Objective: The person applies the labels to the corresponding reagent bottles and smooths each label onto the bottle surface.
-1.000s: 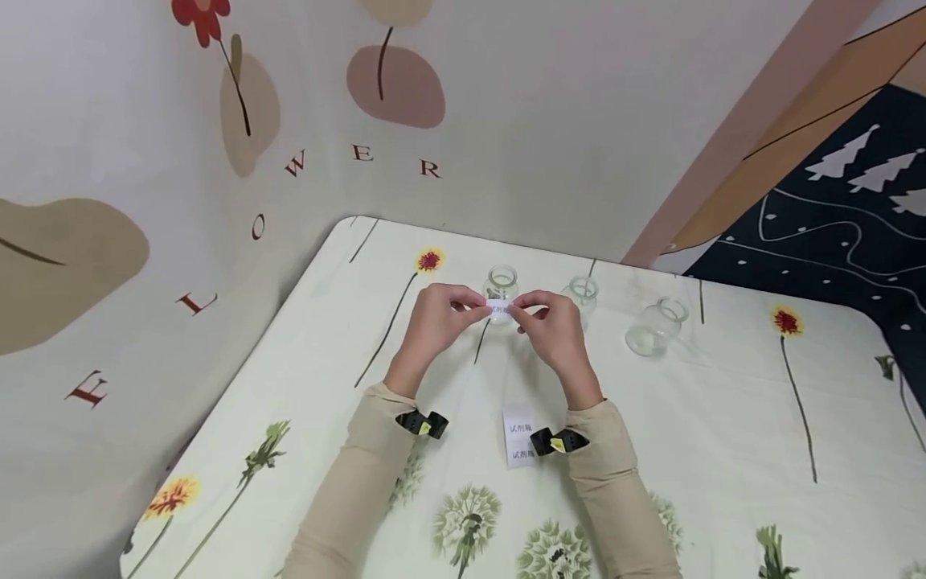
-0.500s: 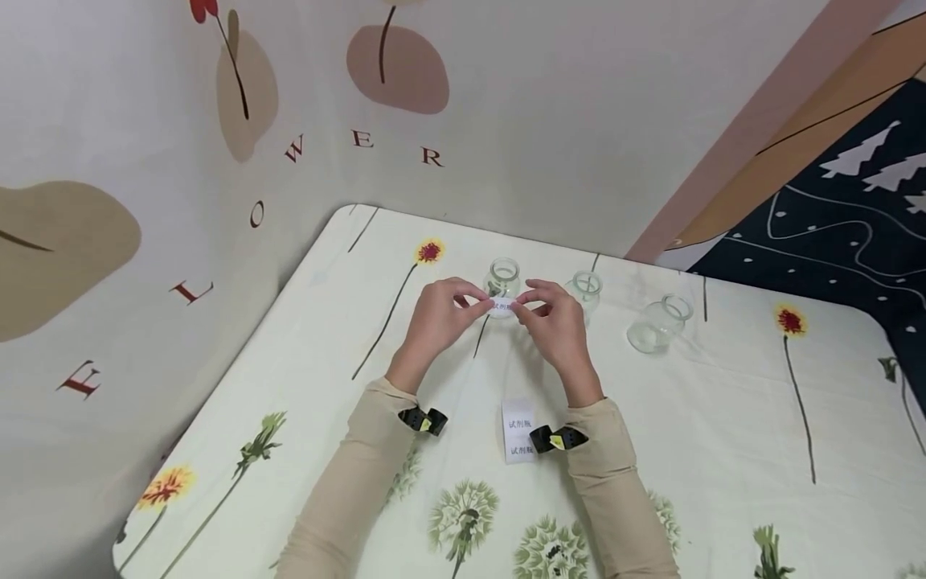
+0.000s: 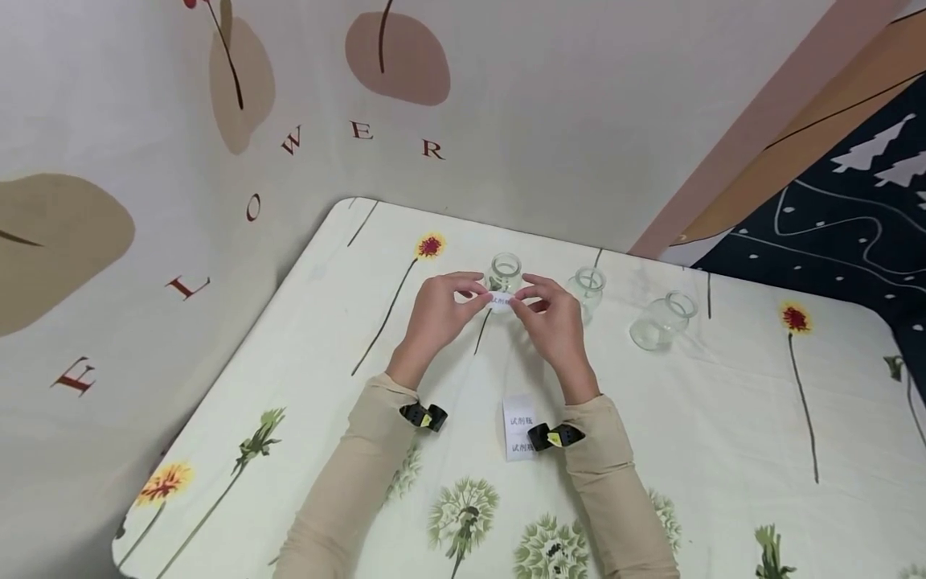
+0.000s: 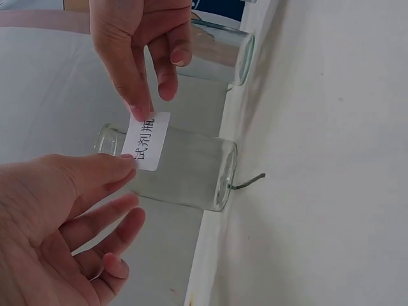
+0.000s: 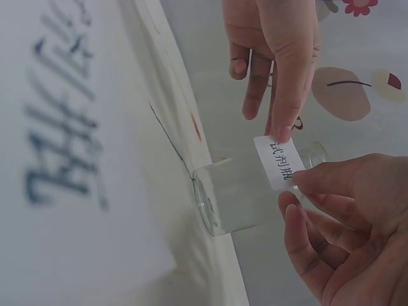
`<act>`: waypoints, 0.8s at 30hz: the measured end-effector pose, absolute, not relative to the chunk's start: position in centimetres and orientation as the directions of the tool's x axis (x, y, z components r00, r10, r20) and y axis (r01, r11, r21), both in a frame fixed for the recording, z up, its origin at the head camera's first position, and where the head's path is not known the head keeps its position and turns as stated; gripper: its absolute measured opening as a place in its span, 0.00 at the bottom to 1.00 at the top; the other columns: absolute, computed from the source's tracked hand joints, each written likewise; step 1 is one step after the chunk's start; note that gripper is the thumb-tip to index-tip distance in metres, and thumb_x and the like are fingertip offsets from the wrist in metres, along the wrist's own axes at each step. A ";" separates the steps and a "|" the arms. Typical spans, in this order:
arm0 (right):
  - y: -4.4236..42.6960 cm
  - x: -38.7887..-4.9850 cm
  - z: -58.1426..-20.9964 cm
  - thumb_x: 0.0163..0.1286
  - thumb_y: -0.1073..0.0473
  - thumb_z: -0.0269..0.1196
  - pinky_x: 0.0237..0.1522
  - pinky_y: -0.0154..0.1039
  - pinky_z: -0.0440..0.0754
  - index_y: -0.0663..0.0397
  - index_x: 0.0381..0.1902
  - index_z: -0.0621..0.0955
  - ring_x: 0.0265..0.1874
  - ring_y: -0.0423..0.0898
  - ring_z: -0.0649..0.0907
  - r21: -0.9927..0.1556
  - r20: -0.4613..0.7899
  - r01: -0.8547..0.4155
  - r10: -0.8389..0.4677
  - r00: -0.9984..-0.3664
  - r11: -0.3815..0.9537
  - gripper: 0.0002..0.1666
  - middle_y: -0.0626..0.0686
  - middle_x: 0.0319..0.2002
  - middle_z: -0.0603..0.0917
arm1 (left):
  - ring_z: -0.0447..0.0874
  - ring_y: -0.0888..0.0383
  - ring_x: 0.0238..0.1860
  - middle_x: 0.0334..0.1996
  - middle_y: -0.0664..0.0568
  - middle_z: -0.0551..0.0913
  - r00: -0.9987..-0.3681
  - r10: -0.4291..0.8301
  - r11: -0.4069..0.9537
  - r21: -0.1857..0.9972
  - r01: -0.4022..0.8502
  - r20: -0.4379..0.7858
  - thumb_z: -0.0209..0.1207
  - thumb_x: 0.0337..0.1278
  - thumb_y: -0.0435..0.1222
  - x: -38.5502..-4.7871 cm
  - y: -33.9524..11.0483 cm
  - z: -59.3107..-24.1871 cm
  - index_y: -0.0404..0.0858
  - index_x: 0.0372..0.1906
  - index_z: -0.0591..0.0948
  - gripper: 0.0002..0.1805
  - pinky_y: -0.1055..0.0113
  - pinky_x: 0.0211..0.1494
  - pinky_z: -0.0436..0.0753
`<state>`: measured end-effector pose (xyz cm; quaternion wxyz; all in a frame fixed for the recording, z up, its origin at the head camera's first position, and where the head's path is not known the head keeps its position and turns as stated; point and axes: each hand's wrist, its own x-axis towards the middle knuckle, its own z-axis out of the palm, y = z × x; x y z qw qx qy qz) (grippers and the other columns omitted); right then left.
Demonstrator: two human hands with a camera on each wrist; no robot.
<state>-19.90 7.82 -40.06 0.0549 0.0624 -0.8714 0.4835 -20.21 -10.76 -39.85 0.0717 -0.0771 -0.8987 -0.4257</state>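
A small white label with dark printed characters is stretched between both hands, in front of a clear glass jar that stands upright. My left hand pinches the label's left end between thumb and forefinger; my right hand pinches its right end. In the left wrist view the label overlaps the jar near its neck; whether it touches the glass I cannot tell. The right wrist view also shows the label before the jar, the other fingers loosely bent.
A second glass jar stands just beyond the right hand. Farther right, another jar appears tilted or lying. A white sheet with more labels lies nearer, beside the right wrist's camera. The flowered tablecloth meets a patterned wall behind.
The head view has shifted slightly. Both hands keep their pinch on the label, which shows a little more curved in front of the jar than before.
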 end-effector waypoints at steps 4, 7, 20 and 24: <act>7.8 -20.1 -40.2 0.70 0.61 0.71 0.34 0.38 0.82 0.62 0.37 0.89 0.39 0.53 0.88 -0.835 0.168 -0.168 -0.048 -0.985 0.524 0.07 0.53 0.63 0.84 | 0.88 0.52 0.44 0.56 0.50 0.88 -0.979 0.077 0.625 0.756 0.193 0.186 0.70 0.64 0.38 -20.3 -10.7 -39.8 0.37 0.39 0.92 0.07 0.59 0.46 0.83; 7.8 -20.2 -40.3 0.70 0.61 0.71 0.35 0.39 0.82 0.62 0.37 0.89 0.38 0.53 0.88 -0.838 0.171 -0.170 -0.045 -0.984 0.519 0.07 0.53 0.62 0.84 | 0.88 0.52 0.45 0.56 0.50 0.88 -0.980 0.077 0.628 0.755 0.190 0.182 0.70 0.64 0.38 -20.4 -10.7 -39.9 0.37 0.40 0.92 0.07 0.59 0.46 0.83; 7.6 -20.4 -40.7 0.70 0.62 0.71 0.37 0.42 0.84 0.62 0.37 0.89 0.38 0.54 0.88 -0.835 0.192 -0.185 -0.040 -0.981 0.519 0.07 0.53 0.61 0.85 | 0.88 0.52 0.52 0.55 0.50 0.88 -0.974 0.086 0.640 0.738 0.215 0.209 0.70 0.65 0.38 -20.5 -10.9 -40.2 0.37 0.42 0.92 0.09 0.58 0.52 0.84; 7.6 -20.3 -40.8 0.70 0.61 0.71 0.38 0.45 0.85 0.63 0.37 0.89 0.38 0.54 0.88 -0.828 0.204 -0.195 -0.041 -0.978 0.525 0.08 0.54 0.61 0.85 | 0.85 0.51 0.59 0.55 0.50 0.88 -0.970 0.096 0.642 0.730 0.233 0.225 0.70 0.64 0.37 -20.6 -11.0 -40.4 0.36 0.42 0.92 0.09 0.57 0.56 0.83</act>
